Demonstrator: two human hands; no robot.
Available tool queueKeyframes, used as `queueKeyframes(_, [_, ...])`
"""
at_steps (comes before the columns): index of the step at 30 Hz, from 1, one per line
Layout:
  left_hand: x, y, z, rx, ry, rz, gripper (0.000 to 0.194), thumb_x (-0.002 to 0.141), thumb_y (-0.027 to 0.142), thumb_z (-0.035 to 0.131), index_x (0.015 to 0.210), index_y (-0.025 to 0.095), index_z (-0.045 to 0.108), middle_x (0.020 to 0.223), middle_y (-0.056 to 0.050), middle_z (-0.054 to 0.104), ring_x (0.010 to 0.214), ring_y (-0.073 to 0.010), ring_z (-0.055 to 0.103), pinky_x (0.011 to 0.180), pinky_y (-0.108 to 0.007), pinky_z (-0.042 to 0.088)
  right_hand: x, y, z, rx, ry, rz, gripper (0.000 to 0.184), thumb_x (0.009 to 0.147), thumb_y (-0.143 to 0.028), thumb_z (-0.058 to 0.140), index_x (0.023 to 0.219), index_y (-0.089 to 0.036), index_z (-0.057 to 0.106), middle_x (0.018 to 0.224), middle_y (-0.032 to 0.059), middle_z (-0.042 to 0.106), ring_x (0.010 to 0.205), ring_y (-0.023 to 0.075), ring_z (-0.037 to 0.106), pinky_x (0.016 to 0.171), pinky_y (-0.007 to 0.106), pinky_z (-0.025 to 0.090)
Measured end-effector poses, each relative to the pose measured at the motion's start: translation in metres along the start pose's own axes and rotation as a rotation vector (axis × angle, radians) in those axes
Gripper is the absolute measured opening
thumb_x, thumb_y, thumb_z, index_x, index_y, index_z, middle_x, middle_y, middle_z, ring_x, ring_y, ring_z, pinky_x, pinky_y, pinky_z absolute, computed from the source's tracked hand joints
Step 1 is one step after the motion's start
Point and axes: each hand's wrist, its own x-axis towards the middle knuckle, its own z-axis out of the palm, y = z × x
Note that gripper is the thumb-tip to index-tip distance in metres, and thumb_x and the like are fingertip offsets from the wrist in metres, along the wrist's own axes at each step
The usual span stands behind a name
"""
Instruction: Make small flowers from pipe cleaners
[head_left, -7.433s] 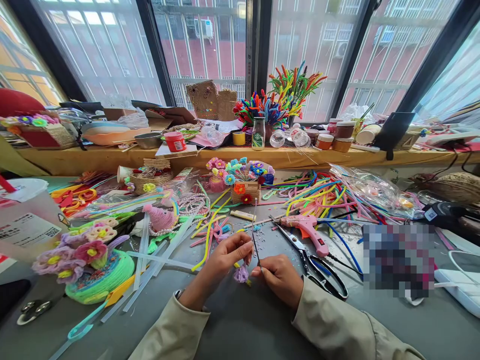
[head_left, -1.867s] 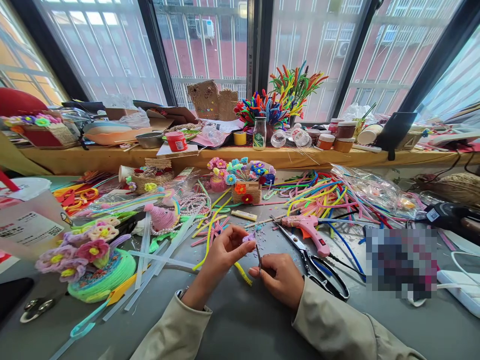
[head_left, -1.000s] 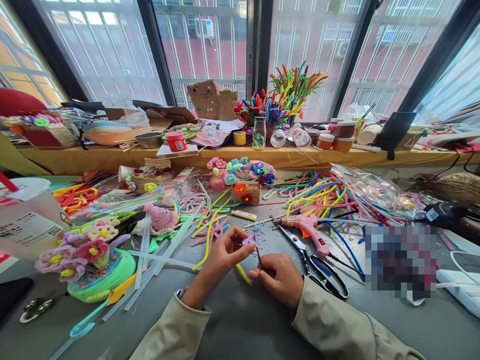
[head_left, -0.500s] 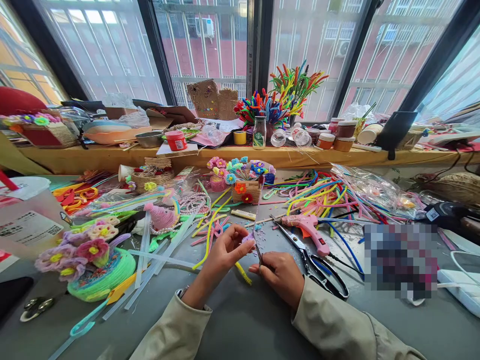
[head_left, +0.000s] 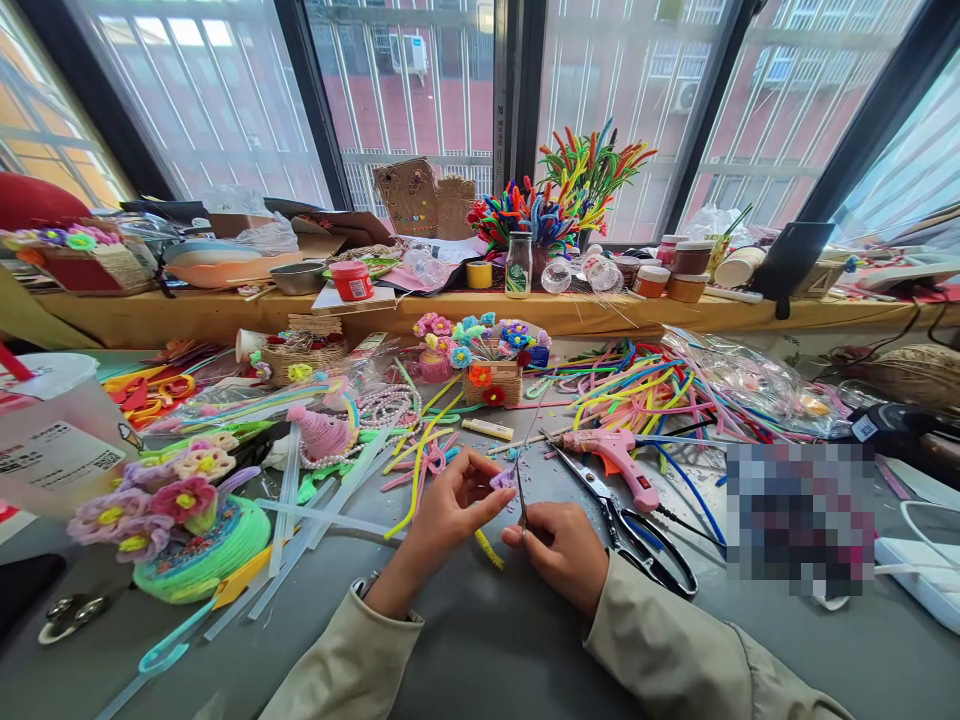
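Pinched between the thumb and fingers of my left hand (head_left: 457,500) is a small purple fuzzy pipe-cleaner piece (head_left: 504,479). My right hand (head_left: 564,548) is closed around small, slim scissors (head_left: 523,500), whose blades point up beside the purple piece. A thin line, perhaps a wire, rises above the blades. Tiny purple scraps (head_left: 529,462) are scattered behind my hands. Below my left fingers lies a yellow pipe cleaner (head_left: 487,550). To the right of my right hand rest large black-handled scissors (head_left: 626,525) and a pink glue gun (head_left: 611,455).
A flower-filled box (head_left: 491,385) stands behind my hands, with a heap of coloured pipe cleaners (head_left: 630,390) to its right. At left are glue sticks (head_left: 300,550), a green base with fuzzy flowers (head_left: 202,550) and a plastic cup (head_left: 56,430). Jars line the sill (head_left: 420,318).
The small scissors have turned more upright and shifted slightly right, with their blades now beside the purple piece. The purple piece shows more clearly in my left fingers.
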Motion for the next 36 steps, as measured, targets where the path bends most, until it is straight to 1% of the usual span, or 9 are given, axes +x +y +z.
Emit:
queueKeyframes(8, [0.0, 0.004, 0.0, 0.009, -0.001, -0.008, 0.019, 0.065, 0.025, 0.058, 0.074, 0.016, 0.044, 0.073, 0.001, 0.048, 0.07, -0.0104, 0.047, 0.065, -0.023, 0.039, 0.0, -0.005, -0.004, 0.052, -0.072, -0.007, 0.043, 0.072, -0.051, 0.04, 0.05, -0.014, 0.045, 0.044, -0.005, 0.036, 0.043, 0.0051, 0.029, 0.044, 0.019, 0.019])
queueKeyframes(14, [-0.001, 0.005, 0.0, 0.009, 0.0, -0.012, 0.017, 0.067, 0.026, 0.055, 0.075, 0.016, 0.044, 0.073, 0.0, 0.047, 0.071, -0.011, 0.047, 0.065, -0.025, 0.04, 0.0, -0.003, -0.001, 0.004, -0.029, 0.008, 0.044, 0.071, -0.048, 0.043, 0.044, -0.014, 0.037, 0.042, -0.0052, 0.032, 0.042, 0.0053, 0.026, 0.043, 0.02, 0.017])
queueKeyframes(18, [0.0, 0.003, -0.001, -0.007, 0.011, -0.017, 0.017, 0.07, 0.029, 0.051, 0.077, 0.016, 0.042, 0.073, 0.0, 0.047, 0.069, -0.0108, 0.048, 0.066, -0.026, 0.041, 0.001, 0.0, 0.002, -0.038, -0.011, 0.001, 0.044, 0.072, -0.046, 0.043, 0.043, -0.015, 0.032, 0.042, -0.0052, 0.03, 0.043, 0.0058, 0.023, 0.044, 0.021, 0.018])
queueKeyframes(21, [0.001, 0.001, 0.0, -0.054, 0.014, -0.008, 0.02, 0.07, 0.029, 0.051, 0.081, 0.016, 0.041, 0.074, 0.001, 0.045, 0.069, -0.0102, 0.048, 0.067, -0.026, 0.041, 0.003, 0.002, 0.003, -0.055, 0.002, -0.008, 0.044, 0.074, -0.045, 0.041, 0.042, -0.016, 0.032, 0.042, -0.0049, 0.031, 0.043, 0.0062, 0.024, 0.044, 0.02, 0.019])
queueKeyframes(25, [0.001, 0.0, 0.002, -0.058, 0.044, -0.012, 0.027, 0.064, 0.027, 0.059, 0.081, 0.017, 0.04, 0.073, 0.002, 0.043, 0.069, -0.0096, 0.047, 0.064, -0.023, 0.042, 0.003, 0.003, 0.003, -0.074, 0.0, -0.016, 0.044, 0.075, -0.045, 0.039, 0.042, -0.016, 0.037, 0.041, -0.0043, 0.034, 0.042, 0.0065, 0.027, 0.044, 0.021, 0.021])
queueKeyframes(30, [-0.001, 0.008, 0.005, -0.078, 0.062, -0.058, 0.022, 0.068, 0.03, 0.054, 0.078, 0.017, 0.039, 0.069, 0.002, 0.05, 0.065, -0.0098, 0.051, 0.065, -0.025, 0.042, 0.003, 0.003, 0.003, -0.086, 0.0, -0.013, 0.044, 0.075, -0.045, 0.04, 0.042, -0.016, 0.038, 0.041, -0.0043, 0.035, 0.042, 0.0066, 0.027, 0.044, 0.021, 0.02])
queueKeyframes(33, [-0.002, 0.013, 0.005, -0.074, 0.049, -0.081, 0.02, 0.07, 0.032, 0.051, 0.079, 0.016, 0.042, 0.07, 0.0, 0.055, 0.066, -0.0115, 0.053, 0.067, -0.026, 0.042, 0.002, 0.002, 0.002, -0.081, 0.007, -0.013, 0.045, 0.074, -0.046, 0.04, 0.041, -0.016, 0.039, 0.041, -0.0043, 0.034, 0.042, 0.0065, 0.026, 0.044, 0.021, 0.019])
queueKeyframes(36, [-0.002, 0.014, 0.005, -0.082, 0.026, -0.073, 0.019, 0.072, 0.033, 0.049, 0.079, 0.015, 0.044, 0.07, -0.001, 0.057, 0.067, -0.0123, 0.054, 0.067, -0.027, 0.042, 0.001, 0.001, 0.001, -0.069, -0.001, -0.014, 0.045, 0.074, -0.047, 0.041, 0.042, -0.015, 0.039, 0.041, -0.0046, 0.033, 0.042, 0.0061, 0.025, 0.043, 0.021, 0.018])
